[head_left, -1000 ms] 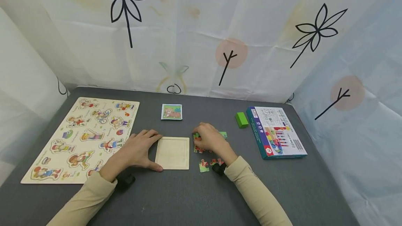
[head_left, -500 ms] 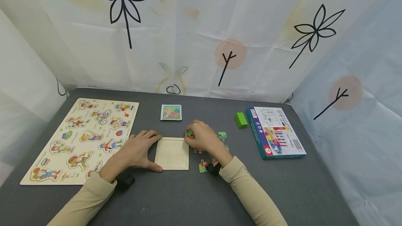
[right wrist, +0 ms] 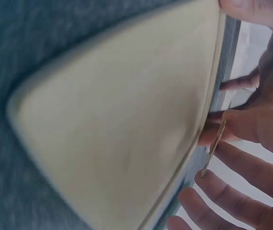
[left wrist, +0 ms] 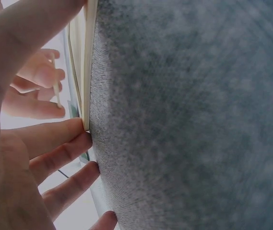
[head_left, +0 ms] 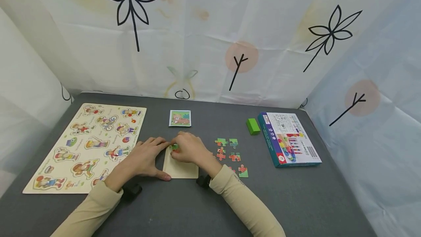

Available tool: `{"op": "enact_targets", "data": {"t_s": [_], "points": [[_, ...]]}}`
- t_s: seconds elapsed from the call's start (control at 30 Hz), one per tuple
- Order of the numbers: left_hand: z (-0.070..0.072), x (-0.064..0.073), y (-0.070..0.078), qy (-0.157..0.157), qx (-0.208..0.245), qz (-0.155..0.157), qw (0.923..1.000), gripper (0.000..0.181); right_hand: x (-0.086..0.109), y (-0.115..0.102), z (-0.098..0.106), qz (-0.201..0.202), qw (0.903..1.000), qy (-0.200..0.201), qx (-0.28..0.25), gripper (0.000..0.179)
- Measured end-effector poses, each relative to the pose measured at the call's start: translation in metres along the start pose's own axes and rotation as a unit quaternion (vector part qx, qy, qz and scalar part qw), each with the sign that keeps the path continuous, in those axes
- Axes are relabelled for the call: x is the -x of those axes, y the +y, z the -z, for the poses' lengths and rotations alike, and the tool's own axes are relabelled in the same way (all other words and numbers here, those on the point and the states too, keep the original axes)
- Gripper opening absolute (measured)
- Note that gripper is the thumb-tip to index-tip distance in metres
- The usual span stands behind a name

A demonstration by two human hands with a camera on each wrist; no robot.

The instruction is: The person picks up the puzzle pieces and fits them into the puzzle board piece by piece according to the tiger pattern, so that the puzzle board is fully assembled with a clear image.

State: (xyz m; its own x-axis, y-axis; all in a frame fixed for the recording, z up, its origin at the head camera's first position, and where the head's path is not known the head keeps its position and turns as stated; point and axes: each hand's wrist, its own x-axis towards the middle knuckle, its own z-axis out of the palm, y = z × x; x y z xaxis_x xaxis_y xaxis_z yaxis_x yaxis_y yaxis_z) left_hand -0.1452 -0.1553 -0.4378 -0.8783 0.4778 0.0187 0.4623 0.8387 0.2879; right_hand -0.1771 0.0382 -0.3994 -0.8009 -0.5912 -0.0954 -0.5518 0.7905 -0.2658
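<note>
My right hand [head_left: 187, 148] pinches a green puzzle piece [head_left: 174, 147] over the far left corner of a shallow square wooden puzzle tray [head_left: 184, 171]. Seen edge-on in the right wrist view, the piece [right wrist: 214, 146] sits between thumb and fingertips, above the tray's bare floor [right wrist: 122, 115]. My left hand [head_left: 148, 158] lies spread along the tray's left side, thumb at the near corner and index finger at the far one. In the left wrist view its straight fingers [left wrist: 64, 153] touch the tray's edge [left wrist: 87, 72] and the grey cloth. Loose puzzle pieces [head_left: 221, 155] lie right of the tray, some partly hidden by my right arm.
A wooden board with figure pictures [head_left: 88, 140] lies at the left. Behind the tray is a small picture card [head_left: 179, 118]. A green block [head_left: 253, 126] and a flat box [head_left: 291, 138] stand at the right. White curtains [head_left: 210, 28] border the table.
My right hand picks up a green piece from the loose pieces and carries it left over the tray to its far left corner. The left hand stays at the tray's left side.
</note>
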Motion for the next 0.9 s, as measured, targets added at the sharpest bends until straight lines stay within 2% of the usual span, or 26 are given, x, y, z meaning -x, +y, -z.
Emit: {"op": "enact_targets", "data": {"t_s": [0.4, 0.6, 0.9], "points": [[-0.0014, 0.0005, -0.001, 0.011, -0.002, -0.003, 0.9999, 0.112, -0.0036, -0.0055, -0.0101, 0.005, 0.9999, 0.015, 0.006, 0.028], [-0.0016, 0.0002, -0.0021, 0.004, -0.001, -0.001, 1.0, 0.111, 0.0012, -0.0017, -0.008, -0.014, 0.9997, 0.004, 0.017, 0.033], [-0.0021, -0.0006, -0.0028, 0.01, -0.005, -0.002, 0.9999, 0.111, 0.0012, -0.0018, -0.0074, -0.023, 0.9994, 0.001, 0.026, 0.024]]}}
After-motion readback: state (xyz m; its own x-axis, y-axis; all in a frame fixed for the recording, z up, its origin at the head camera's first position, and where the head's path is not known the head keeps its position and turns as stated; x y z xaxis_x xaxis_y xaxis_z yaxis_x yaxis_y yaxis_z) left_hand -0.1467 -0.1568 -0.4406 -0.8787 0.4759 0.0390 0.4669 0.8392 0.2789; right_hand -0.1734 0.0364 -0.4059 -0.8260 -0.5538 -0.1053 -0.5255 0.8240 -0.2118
